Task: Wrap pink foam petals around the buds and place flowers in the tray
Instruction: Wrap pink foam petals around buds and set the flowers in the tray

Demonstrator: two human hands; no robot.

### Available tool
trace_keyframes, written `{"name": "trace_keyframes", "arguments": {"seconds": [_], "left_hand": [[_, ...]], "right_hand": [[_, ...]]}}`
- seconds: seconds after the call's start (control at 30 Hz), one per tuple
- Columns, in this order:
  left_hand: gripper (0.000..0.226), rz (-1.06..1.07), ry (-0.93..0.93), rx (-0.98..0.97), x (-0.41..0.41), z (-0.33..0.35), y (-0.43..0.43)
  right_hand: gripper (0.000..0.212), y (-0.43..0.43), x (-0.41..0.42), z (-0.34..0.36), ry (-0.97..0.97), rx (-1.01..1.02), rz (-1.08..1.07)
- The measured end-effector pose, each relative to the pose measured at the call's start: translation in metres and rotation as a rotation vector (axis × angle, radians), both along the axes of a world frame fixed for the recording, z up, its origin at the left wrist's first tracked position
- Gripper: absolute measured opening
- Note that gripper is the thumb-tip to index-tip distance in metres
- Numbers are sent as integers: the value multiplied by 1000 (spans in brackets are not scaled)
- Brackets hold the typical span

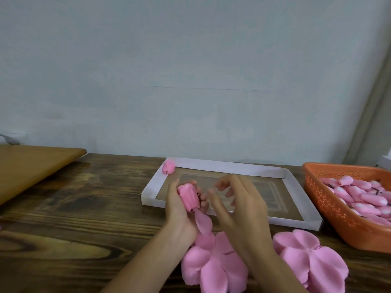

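Near petals (213, 267): pink foam cutout lying flat at the near edge of the table (84, 197), between the two forearms.
Right petals (311, 259): second pink cutout, flat, just right of the right forearm and near the basket's near corner.
Hanging petal (203, 224): runs from the base of the bud down to the near petals.
Left hand (176, 212): fingers curled round the bud and gripping it.
Bud (189, 198): held tilted in the left hand over the tray's near-left rim, with pink foam wrapped round it.
Right hand (239, 208): just right of the bud, fingers loosely curled and parted, holding nothing. Contact between its thumb and the left fingers cannot be confirmed.
Tray (232, 167): white rim, brown floor, centre, beyond the hands.
Flower (168, 167): finished, in the tray's far-left corner, against the rim.
Basket (330, 208): orange, perforated, right of the tray.
Spare buds (359, 195): pink, piled inside the basket.
Board (31, 166): light brown, far left.
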State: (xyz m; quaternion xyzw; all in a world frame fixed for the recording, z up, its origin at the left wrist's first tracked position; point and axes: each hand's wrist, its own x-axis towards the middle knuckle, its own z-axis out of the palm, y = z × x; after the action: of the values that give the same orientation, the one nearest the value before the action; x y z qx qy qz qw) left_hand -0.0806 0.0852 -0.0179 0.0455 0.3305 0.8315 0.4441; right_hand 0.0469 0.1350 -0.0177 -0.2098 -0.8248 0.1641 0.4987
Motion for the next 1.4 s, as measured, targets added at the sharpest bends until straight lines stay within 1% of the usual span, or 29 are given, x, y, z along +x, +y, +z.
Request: {"name": "trace_keyframes", "arguments": {"seconds": [0.1,0.17,0.2,0.3,0.4,0.53,0.63,0.73,0.83,0.97,1.1,1.2,1.3,1.4], "left_hand": [[48,1,-80,72,-11,0,-2],[50,23,-96,94,-16,-2,-1],[51,30,-104,110,-17,-3,0],[52,43,-131,174,-19,-4,2],[48,33,-124,206,-16,-3,2],[43,41,-109,190,-11,-2,3],[39,67,-61,123,-8,-2,2],[40,77,-42,87,-4,-2,2],[41,46,-15,109,-1,-3,2],[41,10,50,152,3,-4,0],[39,0,150,140,7,-1,-1],[37,-5,204,145,11,1,-2],[36,-22,180,193,12,4,-5],[41,-40,133,239,12,5,-7]], "right_hand": [[24,12,3,1,-186,-268,77],[24,15,3,-1,-258,-470,214],[26,15,3,-3,-283,-531,272],[33,12,3,-7,-329,-625,382],[35,11,-1,-9,-271,-711,407],[31,11,-6,-9,-125,-717,350],[28,6,-7,-7,-22,-769,384],[27,-3,-10,-5,57,-797,470],[31,-11,-12,-4,151,-810,500],[26,-12,-14,-6,232,-745,477],[25,-13,-16,-8,276,-674,494],[28,-14,-15,-10,275,-619,481],[37,-16,-15,-11,248,-565,452],[43,-21,-17,-14,252,-484,398]]}}
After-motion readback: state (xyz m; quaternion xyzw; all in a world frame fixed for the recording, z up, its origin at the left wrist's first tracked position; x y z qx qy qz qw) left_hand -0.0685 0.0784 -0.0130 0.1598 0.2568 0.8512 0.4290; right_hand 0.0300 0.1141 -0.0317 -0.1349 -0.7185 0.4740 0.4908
